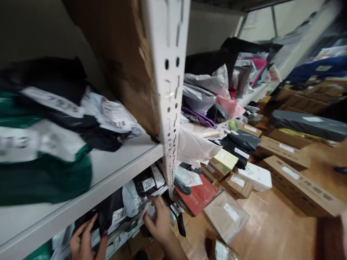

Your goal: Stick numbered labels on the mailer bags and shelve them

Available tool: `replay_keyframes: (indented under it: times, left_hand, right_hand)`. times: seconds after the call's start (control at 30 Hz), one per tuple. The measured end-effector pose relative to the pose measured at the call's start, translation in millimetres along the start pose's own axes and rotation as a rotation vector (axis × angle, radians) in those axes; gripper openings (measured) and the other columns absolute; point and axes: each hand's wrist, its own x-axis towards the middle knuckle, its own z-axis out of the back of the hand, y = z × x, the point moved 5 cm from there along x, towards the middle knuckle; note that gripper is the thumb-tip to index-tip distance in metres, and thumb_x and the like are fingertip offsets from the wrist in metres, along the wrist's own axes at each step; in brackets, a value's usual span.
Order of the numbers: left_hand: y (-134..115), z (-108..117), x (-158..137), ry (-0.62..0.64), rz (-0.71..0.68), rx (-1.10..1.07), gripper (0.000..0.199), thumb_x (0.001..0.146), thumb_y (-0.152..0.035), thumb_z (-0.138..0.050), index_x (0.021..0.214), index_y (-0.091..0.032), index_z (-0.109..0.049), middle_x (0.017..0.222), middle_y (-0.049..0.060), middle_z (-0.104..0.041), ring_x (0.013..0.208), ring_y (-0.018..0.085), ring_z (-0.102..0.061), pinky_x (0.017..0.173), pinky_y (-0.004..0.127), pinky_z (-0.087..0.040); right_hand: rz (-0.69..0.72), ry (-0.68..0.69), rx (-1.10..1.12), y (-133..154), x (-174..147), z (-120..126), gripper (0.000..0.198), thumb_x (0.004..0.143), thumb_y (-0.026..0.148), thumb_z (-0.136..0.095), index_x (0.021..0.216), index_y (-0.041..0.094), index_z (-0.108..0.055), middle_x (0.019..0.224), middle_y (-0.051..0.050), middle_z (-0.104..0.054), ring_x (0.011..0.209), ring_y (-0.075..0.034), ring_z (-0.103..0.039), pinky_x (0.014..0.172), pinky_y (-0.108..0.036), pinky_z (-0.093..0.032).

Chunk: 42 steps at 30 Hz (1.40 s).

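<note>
My left hand (pixel 83 242) reaches under the white shelf board (pixel 89 195) at the bottom left, fingers spread against a black mailer bag (pixel 108 213) with a white label. My right hand (pixel 159 222) is further right, beside the white upright post (pixel 168 94), its fingers curled on the edge of a stack of bagged parcels (pixel 141 207) on the lower shelf. A black bag labelled 7023 (pixel 148 182) lies just above that hand. A black strip (pixel 177 216) hangs down next to my right hand.
The upper shelf carries green, black and white mailer bags (pixel 48 137). More bags (pixel 208 94) fill the shelf beyond the post. On the wooden floor lie a red box (pixel 199 196), a wrapped brown parcel (pixel 226 216), and long cardboard cartons (pixel 300 184).
</note>
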Motion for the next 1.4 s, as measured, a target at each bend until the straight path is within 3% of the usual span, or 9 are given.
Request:
replay_keyframes:
  times: [0.13, 0.33, 0.47, 0.6, 0.77, 0.87, 1.03, 1.17, 1.4]
  left_hand:
    - [25, -20, -31, -0.057, 0.380, -0.240, 0.050, 0.082, -0.043, -0.048, 0.120, -0.012, -0.041, 0.114, 0.016, -0.046, 0.109, 0.032, -0.047, 0.097, 0.058, -0.041]
    - [25, -34, -37, -0.078, 0.617, -0.433, 0.043, 0.082, -0.044, -0.042, 0.112, -0.012, -0.045, 0.111, 0.017, -0.053, 0.103, 0.029, -0.058, 0.090, 0.050, -0.050]
    - [9, -45, -31, 0.027, 0.582, -0.484, 0.047, 0.083, -0.039, -0.041, 0.120, -0.012, -0.047, 0.121, 0.018, -0.059, 0.102, 0.027, -0.063, 0.092, 0.045, -0.050]
    - [-20, -60, -14, 0.126, 0.420, -0.464, 0.049, 0.079, -0.020, -0.035, 0.124, -0.010, -0.052, 0.130, 0.014, -0.057, 0.122, 0.022, -0.051, 0.105, 0.040, -0.041]
    - [-42, -43, 17, 0.201, 0.213, -0.304, 0.050, 0.074, -0.010, -0.038, 0.120, -0.014, -0.058, 0.124, 0.011, -0.060, 0.118, 0.024, -0.053, 0.106, 0.043, -0.040]
    - [-33, -16, 38, 0.165, 0.162, -0.167, 0.044, 0.077, -0.009, -0.036, 0.112, -0.016, -0.061, 0.117, 0.008, -0.060, 0.118, 0.022, -0.049, 0.109, 0.040, -0.034]
    - [10, 2, 56, 0.057, 0.342, 0.099, 0.052, 0.082, -0.022, -0.045, 0.123, 0.011, -0.042, 0.124, 0.031, -0.045, 0.125, 0.039, -0.037, 0.103, 0.054, -0.033]
    - [22, -13, 51, 0.160, 0.294, 0.174, 0.039, 0.074, -0.016, -0.056, 0.111, -0.004, -0.062, 0.125, 0.026, -0.049, 0.126, 0.039, -0.040, 0.105, 0.048, -0.033]
    - [16, -13, 41, 0.204, 0.257, 0.214, 0.039, 0.072, -0.017, -0.058, 0.110, -0.009, -0.065, 0.133, 0.024, -0.043, 0.133, 0.040, -0.030, 0.110, 0.045, -0.026]
  right_hand:
    - [0.085, 0.306, -0.286, 35, 1, -34, 0.069, 0.063, 0.037, -0.071, 0.126, 0.025, -0.047, 0.110, -0.010, -0.060, 0.084, -0.030, -0.065, 0.066, -0.038, -0.050]
    - [0.083, 0.233, -0.459, 40, 4, -41, 0.045, 0.076, 0.010, -0.053, 0.119, 0.026, -0.052, 0.108, -0.007, -0.062, 0.079, -0.022, -0.066, 0.064, -0.029, -0.045]
    - [0.159, 0.225, -0.470, 49, 4, -32, 0.043, 0.076, 0.017, -0.056, 0.118, 0.024, -0.051, 0.108, -0.006, -0.060, 0.086, -0.022, -0.064, 0.068, -0.028, -0.045]
    - [0.228, 0.252, -0.489, 58, -5, -41, 0.045, 0.078, 0.017, -0.053, 0.122, 0.024, -0.051, 0.104, -0.007, -0.060, 0.081, -0.021, -0.064, 0.065, -0.029, -0.045]
    - [0.131, 0.172, -0.522, 55, 5, -56, 0.058, 0.071, 0.007, -0.051, 0.129, 0.016, -0.044, 0.110, -0.015, -0.059, 0.069, -0.023, -0.065, 0.055, -0.031, -0.042]
    - [0.066, 0.088, -0.487, 52, 20, -56, 0.036, 0.078, 0.014, -0.049, 0.114, 0.017, -0.054, 0.106, -0.012, -0.061, 0.076, -0.023, -0.065, 0.057, -0.031, -0.042]
    - [-0.013, -0.034, -0.417, 45, 36, -46, 0.026, 0.080, 0.017, -0.047, 0.104, 0.019, -0.057, 0.098, -0.007, -0.063, 0.080, -0.021, -0.063, 0.061, -0.028, -0.042]
    - [-0.021, -0.085, -0.370, 42, 40, -41, 0.025, 0.080, 0.019, -0.046, 0.102, 0.019, -0.058, 0.096, -0.007, -0.063, 0.081, -0.021, -0.061, 0.063, -0.028, -0.042]
    - [0.019, -0.102, -0.331, 41, 38, -39, 0.024, 0.079, 0.019, -0.046, 0.099, 0.019, -0.058, 0.094, -0.006, -0.062, 0.081, -0.021, -0.060, 0.065, -0.029, -0.043]
